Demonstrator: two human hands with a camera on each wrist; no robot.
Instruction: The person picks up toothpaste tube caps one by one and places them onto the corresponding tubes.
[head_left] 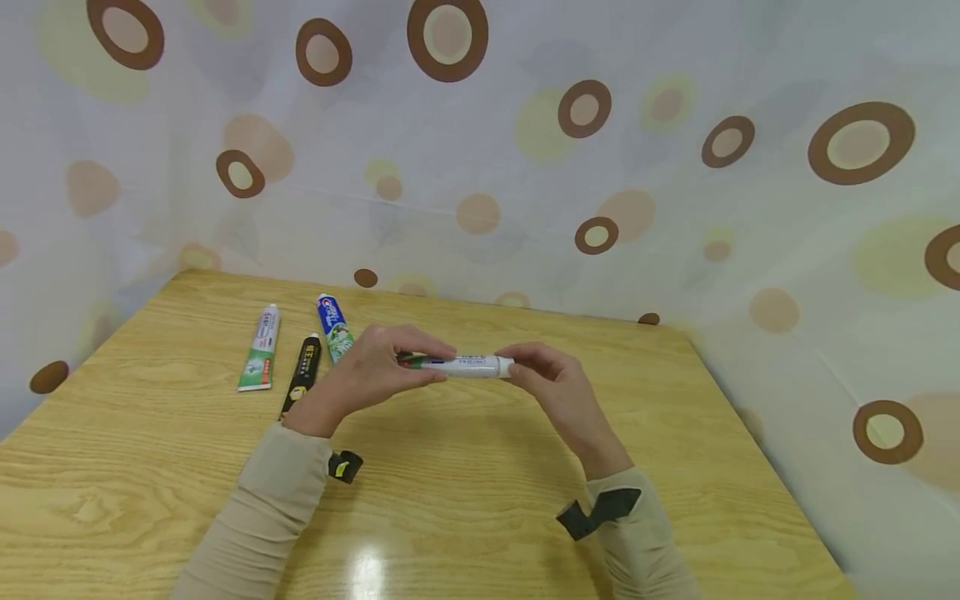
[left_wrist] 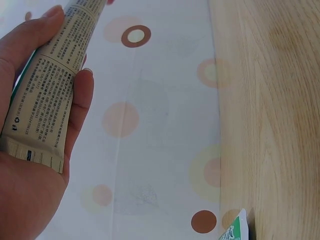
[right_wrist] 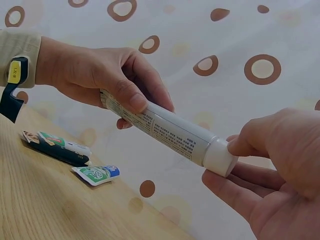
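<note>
A white and green toothpaste tube (head_left: pixel 468 366) is held level above the table between both hands. My left hand (head_left: pixel 371 367) grips its flat crimped end, thumb on one side and fingers on the other. The white cap (right_wrist: pixel 219 157) is pinched between thumb and fingers of my right hand (head_left: pixel 558 395). Small print covers the tube's back (left_wrist: pixel 56 70) in the left wrist view. Closest to the left arm on the table lies a black toothpaste tube (head_left: pixel 303 374), partly hidden by that wrist.
A white and green tube (head_left: pixel 258 348) lies at the left of the wooden table (head_left: pixel 465 517). A blue and green tube (head_left: pixel 334 325) lies behind the left hand. Beyond the table's back edge hangs a sheet (head_left: pixel 450 150) with brown circles.
</note>
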